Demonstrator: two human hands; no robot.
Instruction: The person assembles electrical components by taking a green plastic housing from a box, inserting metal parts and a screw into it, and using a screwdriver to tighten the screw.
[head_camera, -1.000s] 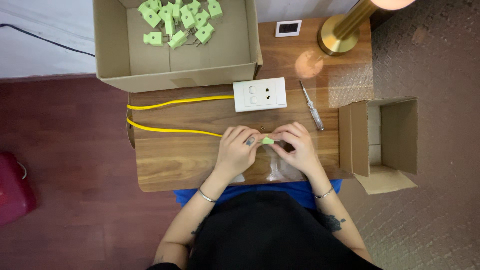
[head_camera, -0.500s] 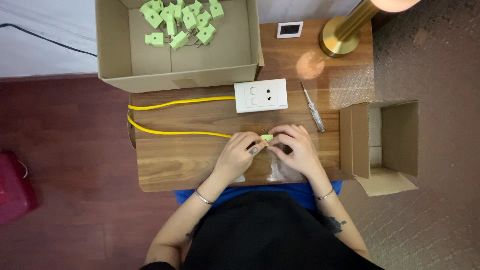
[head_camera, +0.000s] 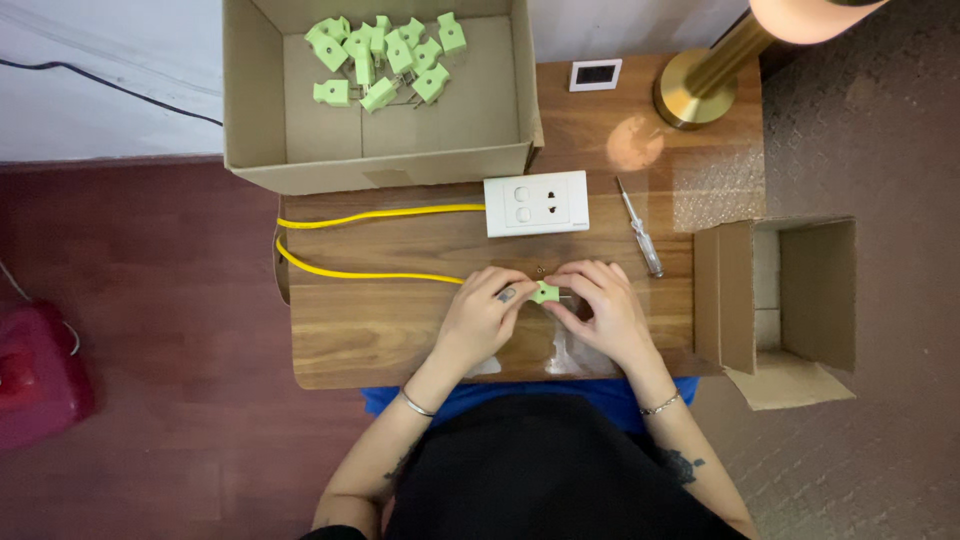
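A small green plug sits between the fingertips of both hands, just above the wooden table. My left hand pinches its left side, where the yellow cable ends. My right hand grips it from the right. The yellow cable loops left and back to a white socket plate lying behind my hands.
A large cardboard box at the back holds several green plugs. A screwdriver lies right of the socket plate. A brass lamp base and a small white square device stand at the back right. An open cardboard box sits right of the table. A red object lies on the floor at left.
Both hands stay together around the green plug and have shifted slightly; the plug now shows more clearly between the fingertips. Nothing else moved.
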